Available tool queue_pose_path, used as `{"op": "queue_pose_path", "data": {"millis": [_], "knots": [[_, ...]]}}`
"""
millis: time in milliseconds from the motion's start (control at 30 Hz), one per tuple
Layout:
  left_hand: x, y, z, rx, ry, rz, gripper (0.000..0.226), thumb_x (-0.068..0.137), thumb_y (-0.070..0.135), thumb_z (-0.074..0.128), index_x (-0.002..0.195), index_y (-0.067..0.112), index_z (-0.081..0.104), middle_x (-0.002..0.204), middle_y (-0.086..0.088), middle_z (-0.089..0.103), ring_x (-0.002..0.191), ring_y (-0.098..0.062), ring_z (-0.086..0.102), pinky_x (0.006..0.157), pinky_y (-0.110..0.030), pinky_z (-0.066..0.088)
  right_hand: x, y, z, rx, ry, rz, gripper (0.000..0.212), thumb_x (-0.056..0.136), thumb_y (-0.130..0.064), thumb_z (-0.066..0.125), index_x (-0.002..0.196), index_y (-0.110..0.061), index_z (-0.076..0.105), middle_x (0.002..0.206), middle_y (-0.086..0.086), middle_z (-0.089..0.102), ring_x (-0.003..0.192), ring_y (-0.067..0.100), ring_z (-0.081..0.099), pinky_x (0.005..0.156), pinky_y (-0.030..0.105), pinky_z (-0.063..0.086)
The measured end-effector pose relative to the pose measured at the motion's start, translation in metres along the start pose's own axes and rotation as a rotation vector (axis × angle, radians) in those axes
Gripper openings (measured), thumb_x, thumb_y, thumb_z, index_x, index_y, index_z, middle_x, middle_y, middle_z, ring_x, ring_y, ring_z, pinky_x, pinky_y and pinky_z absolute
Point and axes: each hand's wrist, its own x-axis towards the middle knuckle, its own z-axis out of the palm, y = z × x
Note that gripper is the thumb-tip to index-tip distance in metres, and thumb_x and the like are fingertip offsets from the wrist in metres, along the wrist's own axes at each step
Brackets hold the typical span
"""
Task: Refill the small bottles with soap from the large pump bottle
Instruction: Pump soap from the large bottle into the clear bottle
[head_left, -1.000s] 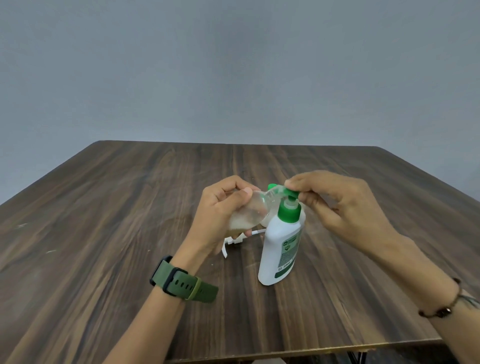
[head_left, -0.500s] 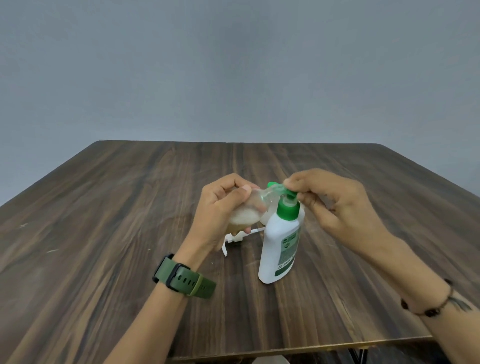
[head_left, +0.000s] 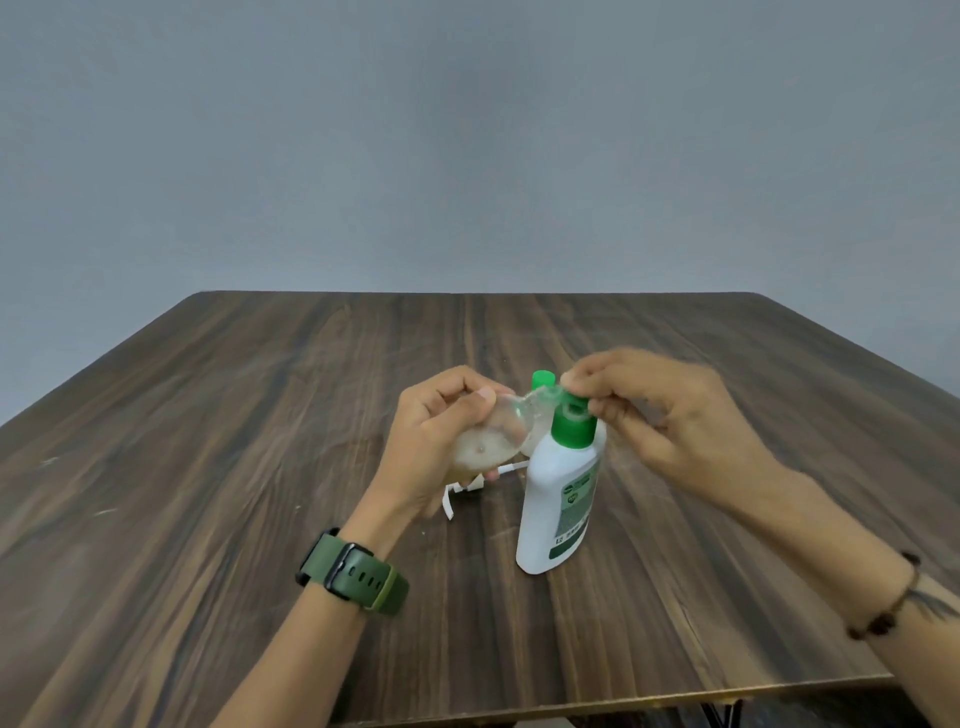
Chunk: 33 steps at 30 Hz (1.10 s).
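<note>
A white bottle (head_left: 561, 499) with a green collar stands open-topped at the table's middle. My left hand (head_left: 436, 441) grips a clear small bottle (head_left: 491, 441) that holds some cloudy liquid. The bottle is tipped on its side, base towards me and neck over the white bottle's mouth. My right hand (head_left: 660, 421) pinches the clear bottle's neck right above the green collar. A green cap (head_left: 543, 378) shows just behind them; what it sits on is mostly hidden. A white pump head (head_left: 452, 499) with its tube lies on the table under my left hand.
The dark wooden table (head_left: 208, 467) reaches to a grey wall behind. Its near edge runs along the bottom right of the view, with a black frame leg (head_left: 719, 714) below it. I wear a green watch (head_left: 353, 574) on my left wrist and a bead bracelet (head_left: 883, 613) on my right.
The clear bottle has tipped further, so its base now faces me more. Both hands stayed at the white bottle's top with small shifts.
</note>
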Motion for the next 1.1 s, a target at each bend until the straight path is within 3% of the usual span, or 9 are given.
{"op": "queue_pose_path", "data": {"millis": [300, 400, 533, 600, 667, 733, 833, 967, 1100], "knots": [[0.000, -0.007, 0.000, -0.032, 0.030, 0.001, 0.020, 0.076, 0.014, 0.053, 0.076, -0.005, 0.060, 0.075, -0.017, 0.064, 0.051, -0.034, 0.057, 0.035, -0.021, 0.041, 0.002, 0.003, -0.002, -0.030, -0.012, -0.030, 0.019, 0.083, -0.006, 0.056, 0.095, -0.001, 0.070, 0.099, 0.007, 0.070, 0.091, 0.009, 0.061, 0.081, 0.016, 0.049], [0.001, -0.006, 0.003, -0.047, 0.040, 0.003, 0.019, 0.076, 0.013, 0.053, 0.074, -0.005, 0.059, 0.071, -0.013, 0.065, 0.043, -0.028, 0.056, 0.033, -0.019, 0.039, 0.005, 0.003, -0.008, -0.060, -0.027, -0.037, 0.023, 0.083, -0.012, 0.053, 0.095, -0.001, 0.070, 0.098, 0.006, 0.070, 0.092, 0.011, 0.060, 0.081, 0.015, 0.048], [0.001, -0.008, 0.002, -0.025, 0.037, -0.009, 0.019, 0.076, 0.014, 0.054, 0.074, -0.002, 0.062, 0.074, -0.021, 0.063, 0.051, -0.034, 0.056, 0.034, -0.021, 0.042, 0.001, 0.002, -0.005, -0.001, -0.054, -0.029, 0.023, 0.083, -0.013, 0.052, 0.093, 0.000, 0.069, 0.098, 0.005, 0.069, 0.090, 0.012, 0.061, 0.079, 0.017, 0.050], [-0.001, -0.008, 0.003, -0.042, 0.046, -0.012, 0.017, 0.075, 0.015, 0.054, 0.072, 0.000, 0.062, 0.071, -0.016, 0.065, 0.042, -0.025, 0.055, 0.033, -0.020, 0.041, 0.004, 0.000, -0.006, 0.158, -0.069, 0.108, 0.022, 0.082, -0.021, 0.055, 0.089, -0.005, 0.069, 0.096, 0.001, 0.069, 0.087, 0.013, 0.063, 0.079, 0.019, 0.050], [0.000, -0.006, 0.006, -0.060, 0.054, 0.033, 0.017, 0.076, 0.013, 0.054, 0.072, 0.000, 0.063, 0.072, -0.011, 0.066, 0.045, -0.018, 0.057, 0.035, -0.022, 0.044, 0.011, -0.004, -0.004, 0.343, -0.053, 0.299, 0.020, 0.082, -0.028, 0.058, 0.076, -0.010, 0.065, 0.087, 0.002, 0.067, 0.079, 0.014, 0.063, 0.073, 0.024, 0.050], [0.000, -0.005, 0.010, -0.063, 0.069, 0.059, 0.018, 0.076, 0.013, 0.055, 0.075, -0.004, 0.061, 0.073, -0.009, 0.067, 0.047, -0.016, 0.058, 0.036, -0.022, 0.045, 0.016, -0.004, 0.006, 0.594, 0.032, 0.500, 0.021, 0.084, -0.023, 0.060, 0.068, -0.009, 0.057, 0.077, 0.005, 0.063, 0.066, 0.011, 0.060, 0.066, 0.027, 0.046], [-0.003, -0.008, 0.010, -0.055, 0.086, 0.068, 0.023, 0.072, 0.017, 0.061, 0.076, -0.005, 0.060, 0.071, -0.003, 0.068, 0.047, -0.017, 0.060, 0.036, -0.024, 0.046, 0.016, -0.004, 0.024, 0.934, 0.133, 0.747, 0.023, 0.079, -0.022, 0.058, 0.060, -0.014, 0.051, 0.073, 0.006, 0.061, 0.062, 0.016, 0.060, 0.069, 0.035, 0.044], [-0.009, -0.012, 0.004, 0.022, 0.102, 0.061, 0.024, 0.070, 0.028, 0.062, 0.075, 0.004, 0.065, 0.076, -0.005, 0.070, 0.051, -0.020, 0.061, 0.038, -0.028, 0.048, 0.011, -0.009, 0.032, 0.764, 0.122, 0.755, 0.022, 0.076, -0.025, 0.056, 0.060, -0.013, 0.048, 0.077, 0.013, 0.052, 0.075, 0.021, 0.050, 0.073, 0.036, 0.038], [-0.008, -0.006, 0.008, -0.011, 0.110, 0.085, 0.014, 0.078, 0.015, 0.055, 0.073, 0.005, 0.065, 0.070, -0.001, 0.068, 0.050, -0.018, 0.060, 0.037, -0.025, 0.048, 0.027, -0.003, 0.025, 0.837, 0.080, 0.805, 0.019, 0.072, -0.015, 0.059, 0.056, -0.020, 0.052, 0.069, 0.002, 0.051, 0.061, 0.012, 0.045, 0.067, 0.032, 0.036]]}}
